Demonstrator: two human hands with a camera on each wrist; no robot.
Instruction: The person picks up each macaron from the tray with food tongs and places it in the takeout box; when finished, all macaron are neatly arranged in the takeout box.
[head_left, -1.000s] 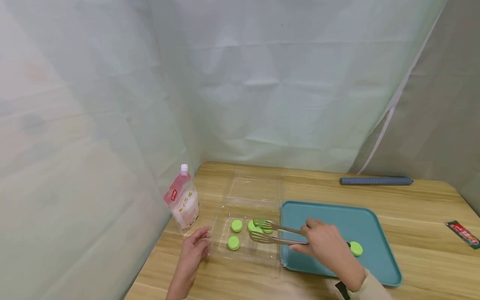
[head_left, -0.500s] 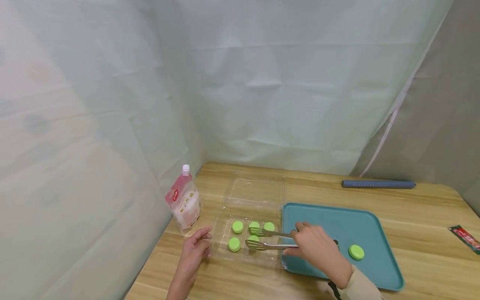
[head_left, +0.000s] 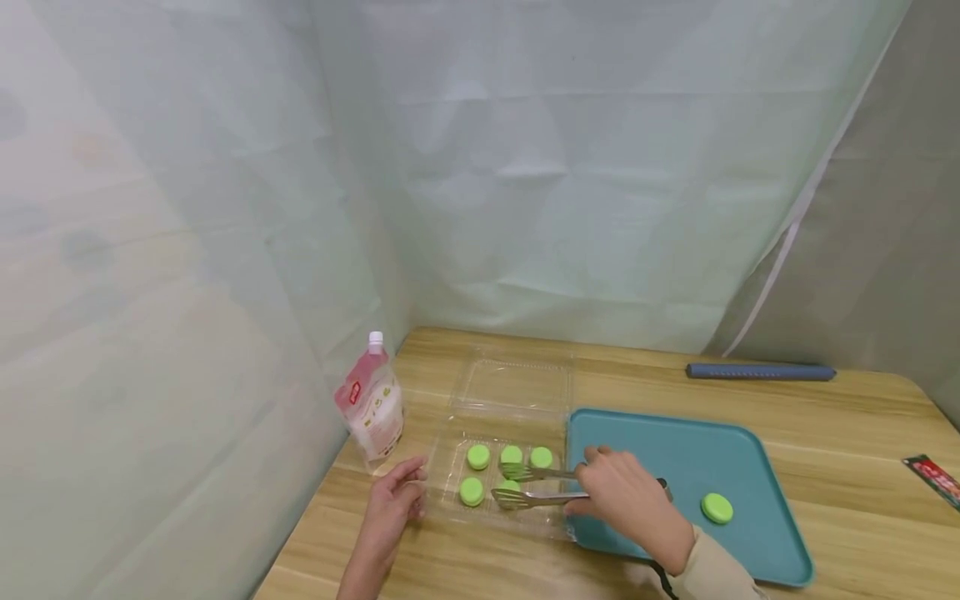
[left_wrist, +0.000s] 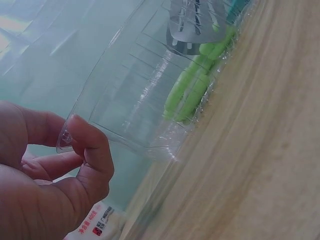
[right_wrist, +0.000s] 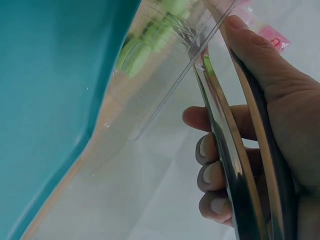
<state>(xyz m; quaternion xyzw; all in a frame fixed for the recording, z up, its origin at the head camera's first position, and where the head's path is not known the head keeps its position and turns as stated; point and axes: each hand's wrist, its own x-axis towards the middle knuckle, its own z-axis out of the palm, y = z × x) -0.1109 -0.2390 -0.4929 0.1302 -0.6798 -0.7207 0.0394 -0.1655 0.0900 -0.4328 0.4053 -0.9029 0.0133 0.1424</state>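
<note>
Leftward since a second ago, the right hand has slid with the metal tongs, baring the lone green macaron on the teal tray. From my station I see its fingers curled round the tongs; the left hand pinches the clear box. Inside sit five macarons, two nearer, three behind, parted tong tips at the front middle one. Beyond lies a blue bar.

pale sheet walls | grey sheet right | wood-grain tabletop

The pouch bears a red "400".
</note>
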